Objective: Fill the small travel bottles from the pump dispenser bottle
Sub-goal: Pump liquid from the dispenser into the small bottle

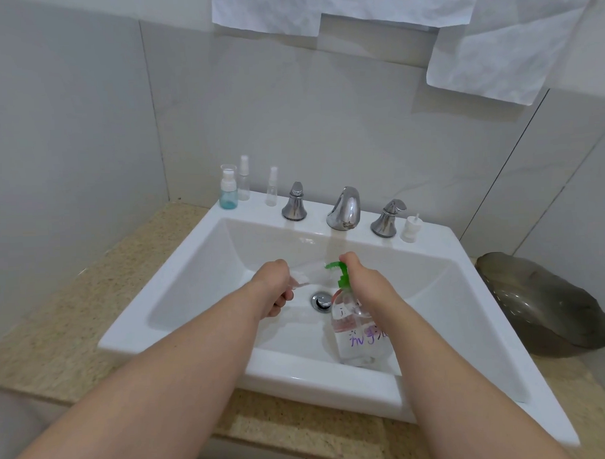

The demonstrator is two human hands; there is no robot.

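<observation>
Over the white sink [179, 278], my left hand [272, 288] grips a small clear travel bottle [308, 275], tilted with its mouth toward the green pump nozzle. My right hand [361, 278] rests on the green pump head [340, 272] of the clear dispenser bottle [358, 337], which stands in the basin and bears purple writing. On the back ledge at the left stand a blue-tinted pump bottle [228, 190] and two slim clear spray bottles [244, 178] [271, 186]. A loose white pump cap [410, 227] sits on the ledge at the right.
A chrome tap [344, 209] with two handles [294, 202] [387, 217] stands at the back of the sink; the drain [321, 300] lies below my hands. A dark metal dish [544, 306] sits on the speckled counter [57, 306] at right. White paper sheets [493, 51] hang on the wall.
</observation>
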